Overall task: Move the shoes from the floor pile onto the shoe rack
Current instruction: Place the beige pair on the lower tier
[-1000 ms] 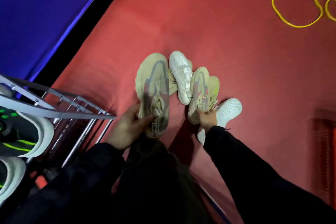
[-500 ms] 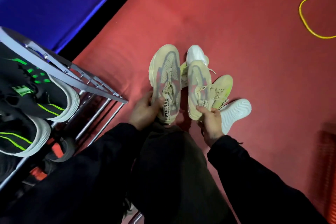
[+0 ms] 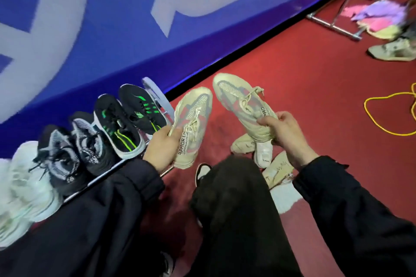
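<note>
My left hand (image 3: 162, 148) grips a cream mesh sneaker (image 3: 193, 123) by its heel, held in the air just right of the shoe rack (image 3: 155, 94). My right hand (image 3: 286, 132) grips the matching cream sneaker (image 3: 240, 101), lifted above the floor pile. In that pile (image 3: 263, 153), on the red carpet under my right hand, lie a cream shoe, a white shoe and a yellowish shoe, partly hidden by my knee. The rack's top shelf carries two black-and-green sneakers (image 3: 121, 126), two black-and-grey ones (image 3: 74, 153) and pale ones (image 3: 24, 186).
A blue banner wall (image 3: 112, 29) runs behind the rack. A yellow cord (image 3: 380, 117) loops on the carpet at right. At the far right are a metal stand base (image 3: 333, 24), coloured cloths (image 3: 378, 18) and another person's shoe (image 3: 391, 50).
Both hands have lifted the cream pair off the floor and swung it left toward the rack. My view has turned, so the rack's top row and the banner now show.
</note>
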